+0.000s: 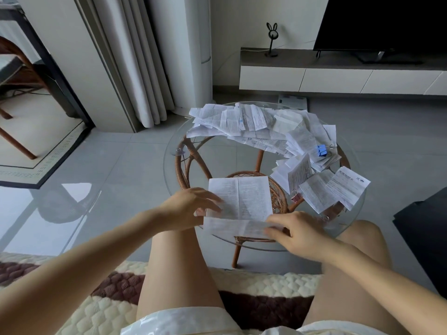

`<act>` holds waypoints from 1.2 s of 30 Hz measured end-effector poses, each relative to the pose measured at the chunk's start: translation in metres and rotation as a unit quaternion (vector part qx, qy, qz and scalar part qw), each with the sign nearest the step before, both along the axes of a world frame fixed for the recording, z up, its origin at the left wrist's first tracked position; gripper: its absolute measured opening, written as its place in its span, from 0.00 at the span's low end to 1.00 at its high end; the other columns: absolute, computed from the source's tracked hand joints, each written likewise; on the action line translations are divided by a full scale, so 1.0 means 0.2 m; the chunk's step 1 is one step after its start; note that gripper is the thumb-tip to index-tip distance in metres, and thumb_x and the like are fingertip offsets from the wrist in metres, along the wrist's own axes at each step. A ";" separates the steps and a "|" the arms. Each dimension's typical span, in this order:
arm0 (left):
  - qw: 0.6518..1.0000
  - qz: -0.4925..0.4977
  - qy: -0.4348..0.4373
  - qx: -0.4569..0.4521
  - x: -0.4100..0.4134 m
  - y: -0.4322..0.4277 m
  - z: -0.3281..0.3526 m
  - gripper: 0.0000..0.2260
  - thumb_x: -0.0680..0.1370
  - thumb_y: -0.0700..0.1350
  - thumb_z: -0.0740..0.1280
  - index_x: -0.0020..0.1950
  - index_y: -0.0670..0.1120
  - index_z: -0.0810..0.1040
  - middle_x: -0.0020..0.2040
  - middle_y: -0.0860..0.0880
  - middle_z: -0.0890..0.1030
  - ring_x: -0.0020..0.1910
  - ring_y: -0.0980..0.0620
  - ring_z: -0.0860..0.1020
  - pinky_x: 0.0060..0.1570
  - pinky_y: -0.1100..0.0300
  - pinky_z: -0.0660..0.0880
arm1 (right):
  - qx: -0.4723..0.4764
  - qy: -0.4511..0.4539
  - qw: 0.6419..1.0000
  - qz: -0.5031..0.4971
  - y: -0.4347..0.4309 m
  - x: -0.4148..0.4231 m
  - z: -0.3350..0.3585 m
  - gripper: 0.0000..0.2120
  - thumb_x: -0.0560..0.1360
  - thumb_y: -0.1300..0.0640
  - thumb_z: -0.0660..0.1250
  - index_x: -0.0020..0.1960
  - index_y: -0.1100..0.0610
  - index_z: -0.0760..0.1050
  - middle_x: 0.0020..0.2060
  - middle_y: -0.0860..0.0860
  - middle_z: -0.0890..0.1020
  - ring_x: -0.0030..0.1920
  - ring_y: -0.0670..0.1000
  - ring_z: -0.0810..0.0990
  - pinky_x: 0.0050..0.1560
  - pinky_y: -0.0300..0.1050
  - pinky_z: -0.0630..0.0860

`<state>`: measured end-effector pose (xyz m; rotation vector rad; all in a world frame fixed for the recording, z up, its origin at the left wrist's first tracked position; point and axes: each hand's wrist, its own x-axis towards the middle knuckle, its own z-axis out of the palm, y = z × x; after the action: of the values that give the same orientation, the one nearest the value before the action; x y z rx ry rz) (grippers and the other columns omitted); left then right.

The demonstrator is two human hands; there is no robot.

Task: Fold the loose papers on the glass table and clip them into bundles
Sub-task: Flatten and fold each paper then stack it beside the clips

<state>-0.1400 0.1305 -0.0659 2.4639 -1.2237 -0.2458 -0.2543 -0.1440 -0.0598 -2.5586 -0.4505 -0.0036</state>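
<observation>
As I watch, a printed sheet point(251, 197) lies at the glass table's point(174, 170) 6 o'clock.
Left hand point(186, 209) has fingers spread on it; right hand point(300, 234) has fingers pressed together on its folded flap.

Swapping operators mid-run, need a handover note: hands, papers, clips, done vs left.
Left hand: open, fingers flat on the left edge of the sheet at the near side of the glass table.
Right hand: on the sheet's turned-up bottom flap; blurred, grip unclear.
Loose pile at the far side; folded papers at the right, with a blue clip and a pink clip among them.
Done: some papers folded; whether any are clipped is unclear.
Left: finish this fold, fold the pile, clip bundles.
</observation>
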 end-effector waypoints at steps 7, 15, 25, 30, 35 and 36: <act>0.997 -0.025 -0.029 -0.063 0.04 0.07 -0.14 0.08 0.71 0.55 0.72 0.48 0.57 0.81 0.51 0.71 0.76 0.61 0.59 0.74 0.65 0.39 0.67 | 0.094 0.075 0.988 -0.094 0.03 0.27 0.06 0.13 0.75 0.48 0.67 0.46 0.58 0.79 0.40 0.52 0.83 0.41 0.50 0.81 0.43 0.50 0.79; 0.990 0.013 0.044 -0.137 0.04 0.11 -0.14 0.10 0.74 0.52 0.67 0.47 0.49 0.86 0.56 0.61 0.81 0.65 0.63 0.72 0.72 0.44 0.59 | -0.014 0.027 0.990 -0.140 0.12 0.42 0.04 0.10 0.77 0.59 0.62 0.55 0.62 0.76 0.32 0.48 0.77 0.31 0.44 0.71 0.29 0.34 0.61; 0.985 -0.024 -0.042 -0.164 0.01 0.11 -0.10 0.08 0.72 0.42 0.66 0.43 0.55 0.78 0.48 0.61 0.80 0.53 0.60 0.77 0.66 0.38 0.65 | 0.243 0.102 0.965 -0.001 0.05 0.25 0.16 0.07 0.75 0.51 0.64 0.45 0.53 0.76 0.37 0.43 0.78 0.37 0.41 0.76 0.38 0.35 0.71; 0.981 0.003 -0.107 -0.161 0.03 0.04 -0.09 0.10 0.78 0.47 0.64 0.49 0.47 0.84 0.54 0.52 0.83 0.57 0.52 0.78 0.61 0.49 0.71 | 0.250 0.133 0.957 0.058 0.04 0.10 0.16 0.17 0.74 0.39 0.63 0.52 0.49 0.81 0.50 0.45 0.84 0.55 0.45 0.80 0.57 0.36 0.73; 0.988 -0.102 -0.099 -0.053 0.10 -0.09 -0.10 0.14 0.79 0.48 0.59 0.60 0.55 0.81 0.65 0.52 0.77 0.65 0.49 0.71 0.66 0.55 0.67 | 0.259 0.141 0.955 0.039 0.02 0.12 0.12 0.16 0.73 0.37 0.64 0.47 0.49 0.79 0.39 0.44 0.79 0.43 0.50 0.77 0.47 0.43 0.73; 0.987 -0.117 -0.099 -0.045 0.10 -0.10 -0.10 0.14 0.78 0.48 0.59 0.60 0.56 0.81 0.64 0.52 0.77 0.64 0.50 0.72 0.64 0.56 0.68 | 0.279 0.151 0.948 0.034 0.02 0.12 0.12 0.12 0.74 0.40 0.65 0.45 0.48 0.78 0.38 0.43 0.78 0.42 0.48 0.77 0.45 0.40 0.72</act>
<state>-0.1204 0.1111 -0.0853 2.3102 -1.5729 -0.0063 -0.2296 -0.1408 -0.0360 -1.9428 -0.3558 0.2495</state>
